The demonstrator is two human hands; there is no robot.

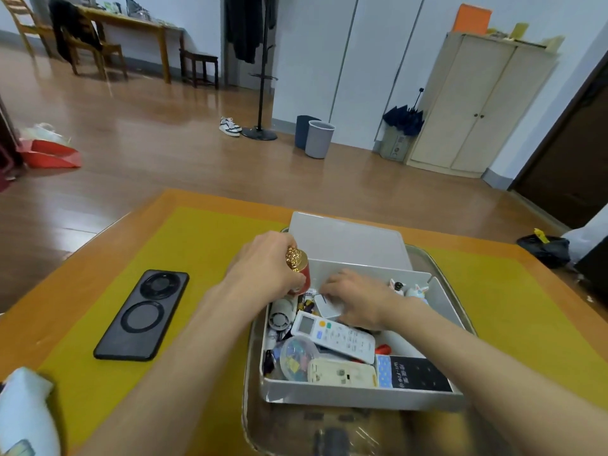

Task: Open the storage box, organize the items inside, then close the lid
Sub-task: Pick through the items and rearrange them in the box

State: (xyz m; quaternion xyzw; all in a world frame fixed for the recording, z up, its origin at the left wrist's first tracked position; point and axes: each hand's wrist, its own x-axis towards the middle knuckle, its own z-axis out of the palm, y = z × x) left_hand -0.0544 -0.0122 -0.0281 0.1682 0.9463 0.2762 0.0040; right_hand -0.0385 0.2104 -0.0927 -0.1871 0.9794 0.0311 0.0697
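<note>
Meanwhile, red gold-capped bottle (300,269) in left grip (266,263), above storage box (362,394) corner.

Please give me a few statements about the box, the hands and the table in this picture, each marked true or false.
1. The left hand holds a red container with a gold top at the far left corner of the storage box. True.
2. The lid is shut on the box. False: the lid is off and lies behind the open box.
3. The right hand is inside the box, on a small white item. True.
4. The white remote lies on the table beside the box. False: it lies inside the box.
5. A black phone lies on the yellow mat, left of the box. True.
</note>
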